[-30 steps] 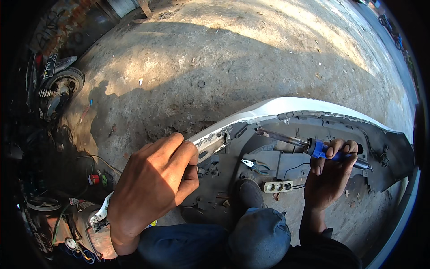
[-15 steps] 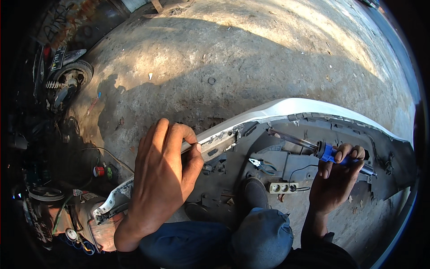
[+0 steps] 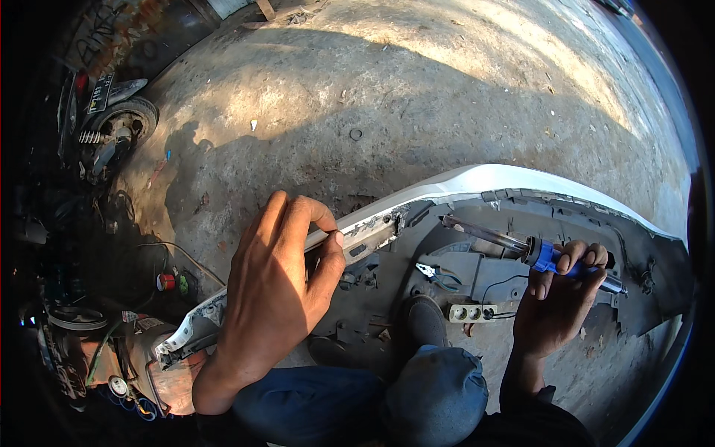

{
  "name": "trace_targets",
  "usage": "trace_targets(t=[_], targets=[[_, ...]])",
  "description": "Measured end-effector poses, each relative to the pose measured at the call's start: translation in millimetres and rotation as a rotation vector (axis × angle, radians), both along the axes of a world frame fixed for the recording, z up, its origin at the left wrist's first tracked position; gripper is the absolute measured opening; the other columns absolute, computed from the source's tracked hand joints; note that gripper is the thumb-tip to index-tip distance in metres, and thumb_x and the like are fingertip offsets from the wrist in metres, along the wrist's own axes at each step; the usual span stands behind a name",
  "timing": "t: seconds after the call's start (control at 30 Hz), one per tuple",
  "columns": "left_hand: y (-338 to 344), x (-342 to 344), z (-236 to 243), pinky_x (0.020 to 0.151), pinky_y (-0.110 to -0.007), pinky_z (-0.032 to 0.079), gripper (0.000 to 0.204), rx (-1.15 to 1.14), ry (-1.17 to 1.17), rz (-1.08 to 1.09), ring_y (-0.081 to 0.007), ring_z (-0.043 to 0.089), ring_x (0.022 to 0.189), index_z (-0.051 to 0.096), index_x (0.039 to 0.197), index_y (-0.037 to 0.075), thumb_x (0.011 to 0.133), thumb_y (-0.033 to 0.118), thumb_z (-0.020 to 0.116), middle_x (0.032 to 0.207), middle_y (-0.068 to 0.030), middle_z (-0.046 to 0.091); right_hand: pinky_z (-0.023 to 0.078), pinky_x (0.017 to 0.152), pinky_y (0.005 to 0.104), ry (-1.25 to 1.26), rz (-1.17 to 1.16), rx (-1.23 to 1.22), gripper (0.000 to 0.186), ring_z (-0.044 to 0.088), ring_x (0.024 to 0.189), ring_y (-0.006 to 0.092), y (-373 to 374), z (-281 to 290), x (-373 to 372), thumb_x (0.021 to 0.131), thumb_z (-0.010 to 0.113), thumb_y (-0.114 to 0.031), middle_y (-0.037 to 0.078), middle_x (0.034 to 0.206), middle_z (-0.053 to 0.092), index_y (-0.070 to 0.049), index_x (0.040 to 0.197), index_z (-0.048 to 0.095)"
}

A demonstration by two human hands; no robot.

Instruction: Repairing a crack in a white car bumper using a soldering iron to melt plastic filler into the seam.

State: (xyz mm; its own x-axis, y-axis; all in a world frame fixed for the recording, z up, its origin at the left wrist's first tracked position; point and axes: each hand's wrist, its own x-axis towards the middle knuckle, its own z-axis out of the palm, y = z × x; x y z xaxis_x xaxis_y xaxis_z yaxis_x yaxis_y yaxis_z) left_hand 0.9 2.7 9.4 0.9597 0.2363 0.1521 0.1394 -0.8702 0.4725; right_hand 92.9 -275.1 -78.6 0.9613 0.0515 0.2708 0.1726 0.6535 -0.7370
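Observation:
My left hand (image 3: 272,298) pinches the inner edge (image 3: 356,235) of a white car bumper (image 3: 491,179), where the strip is scuffed and flaking. My right hand (image 3: 555,305) grips a blue-handled soldering iron (image 3: 551,257), its metal tip pointing left above the dark inner side (image 3: 622,276) of the bumper. Pliers (image 3: 436,276) lie between my hands on the grey plastic, and a power strip (image 3: 469,313) with cords lies below them beside my shoe (image 3: 423,328).
A motorbike wheel (image 3: 123,127) stands at upper left. A rusty compressor (image 3: 171,384), a hose (image 3: 186,261) and a red can (image 3: 165,282) sit at left. My knee (image 3: 436,395) is at the bottom, and concrete floor (image 3: 402,97) lies beyond the bumper.
My left hand has moved up and slightly right along the bumper's edge, with thumb and finger drawing together. My right hand and the iron appear slightly further right and lower in the view.

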Motion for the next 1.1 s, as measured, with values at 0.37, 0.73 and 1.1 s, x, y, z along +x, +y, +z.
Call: trace_targets(t=[0.37,0.73,1.1], targets=[[-1,1,1,0.074,-0.051,0.047,0.014,-0.033,-0.008,-0.002,-0.0392,0.062,0.081,0.058,0.102,0.003,0.095,0.01,0.069,0.092,-0.0166,0.056,0.051,0.055,0.0203,-0.006,0.034,0.004,0.032,0.054,0.083,0.013,5,1,-2,0.113,0.043,-0.044,0.008,0.096,0.048,-0.012,0.115,0.037],[-1,-2,9,0.087,-0.041,0.052,0.01,-0.115,0.112,0.053,-0.0322,0.066,0.092,0.061,0.103,0.0,0.099,0.008,0.067,0.098,-0.0142,0.063,0.05,0.056,0.0205,0.0,0.042,0.004,0.032,0.053,0.088,0.013,1,-2,-1,0.113,0.044,-0.044,0.007,0.098,0.049,-0.013,0.116,0.037],[0,0,8,0.084,-0.041,0.052,0.01,-0.11,0.103,0.046,-0.0329,0.065,0.091,0.062,0.102,0.001,0.097,0.007,0.069,0.098,-0.0134,0.063,0.049,0.055,0.0211,0.022,0.028,0.006,0.032,0.053,0.086,0.0133,0,-6,1,0.113,0.043,-0.044,0.008,0.098,0.05,-0.013,0.116,0.038]])
